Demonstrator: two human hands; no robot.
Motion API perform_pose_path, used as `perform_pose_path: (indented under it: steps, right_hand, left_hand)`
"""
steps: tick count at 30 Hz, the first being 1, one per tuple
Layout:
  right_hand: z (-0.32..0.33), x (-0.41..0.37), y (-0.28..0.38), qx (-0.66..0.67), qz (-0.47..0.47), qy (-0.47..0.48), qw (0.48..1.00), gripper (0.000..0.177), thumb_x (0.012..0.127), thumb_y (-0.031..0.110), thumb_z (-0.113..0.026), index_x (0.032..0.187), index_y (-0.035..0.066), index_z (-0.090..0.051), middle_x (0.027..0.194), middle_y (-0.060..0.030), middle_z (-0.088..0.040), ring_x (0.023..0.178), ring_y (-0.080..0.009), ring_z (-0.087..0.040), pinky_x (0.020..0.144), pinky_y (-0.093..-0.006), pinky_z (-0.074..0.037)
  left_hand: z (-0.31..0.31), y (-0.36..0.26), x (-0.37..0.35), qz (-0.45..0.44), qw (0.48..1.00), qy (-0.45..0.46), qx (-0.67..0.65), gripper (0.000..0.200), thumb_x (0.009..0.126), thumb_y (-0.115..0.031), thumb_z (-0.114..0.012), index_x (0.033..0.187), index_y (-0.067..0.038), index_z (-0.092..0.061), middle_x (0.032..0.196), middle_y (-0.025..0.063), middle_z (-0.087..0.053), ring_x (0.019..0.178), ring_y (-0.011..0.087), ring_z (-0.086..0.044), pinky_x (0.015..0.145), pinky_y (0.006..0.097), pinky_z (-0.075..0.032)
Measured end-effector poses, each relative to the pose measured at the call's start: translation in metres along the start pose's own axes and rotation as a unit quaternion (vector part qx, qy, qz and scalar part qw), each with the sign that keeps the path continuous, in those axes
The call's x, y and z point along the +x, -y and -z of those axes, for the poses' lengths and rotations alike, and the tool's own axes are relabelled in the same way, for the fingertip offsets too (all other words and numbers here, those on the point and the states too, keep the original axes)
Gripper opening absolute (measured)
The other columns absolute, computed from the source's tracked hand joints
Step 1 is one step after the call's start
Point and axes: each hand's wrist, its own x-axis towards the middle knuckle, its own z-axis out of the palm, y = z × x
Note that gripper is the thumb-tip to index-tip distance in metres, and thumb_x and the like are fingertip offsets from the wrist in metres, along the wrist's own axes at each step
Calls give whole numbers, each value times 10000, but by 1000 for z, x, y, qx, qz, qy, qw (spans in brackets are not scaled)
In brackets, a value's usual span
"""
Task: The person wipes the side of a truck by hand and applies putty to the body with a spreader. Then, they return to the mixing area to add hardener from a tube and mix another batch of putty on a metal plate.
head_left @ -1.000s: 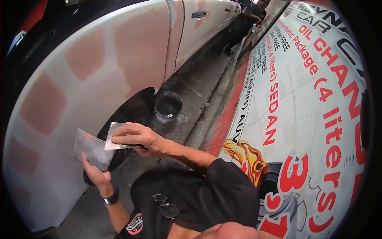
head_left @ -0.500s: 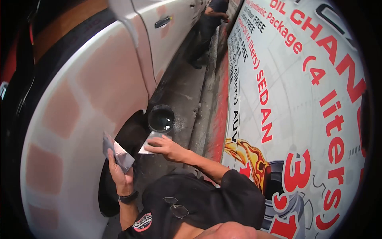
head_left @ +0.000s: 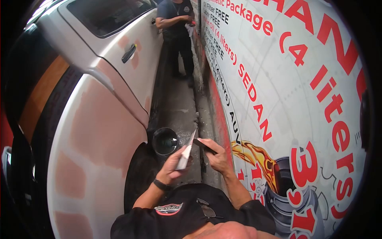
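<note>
My left hand (head_left: 174, 166) is closed round a folded light-grey sheet (head_left: 184, 158), which looks like paper and stands almost edge-on. Just to its right, my right hand (head_left: 217, 155) grips a dark flat block (head_left: 205, 145) between thumb and fingers. The tips of sheet and block are close together; whether they touch I cannot tell. Both hands are in front of my body, nearest to a dark round bucket (head_left: 164, 141) with liquid in it, on the floor beyond them.
On the left stands a white vehicle (head_left: 115, 59) with pinkish-brown patches on its panels. A large printed oil-change banner (head_left: 254, 59) lines the right side. Another person (head_left: 177, 36) in dark clothes stands farther along the narrow wet floor (head_left: 179, 99), hands together at the waist.
My hands have moved right and come together. The sheet has turned edge-on, and the dark block now shows in my right hand. The view has shifted, showing more of the other person.
</note>
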Motion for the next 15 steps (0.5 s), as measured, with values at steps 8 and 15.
perform_pose_path:
  steps: [8,15]
  right_hand:
    - [15,-12,68,-309,92,-132,937,534,736,-159,-537,1215,54,-639,1218,-163,-611,1105,-344,-600,959,-411,-472]
    - [-30,-50,58,-603,-68,-23,795,504,775,19,-557,1258,148,-616,1285,-97,-580,1231,-344,-504,1048,-572,-349]
  left_hand:
    - [-40,-29,28,-67,931,-77,350,326,989,-302,-570,1127,-10,-612,990,46,-673,817,113,-653,750,293,-550]
    - [-19,-12,60,-172,786,-8,594,503,1006,-410,-512,719,-7,-603,549,-21,-447,563,52,-402,468,326,-362]
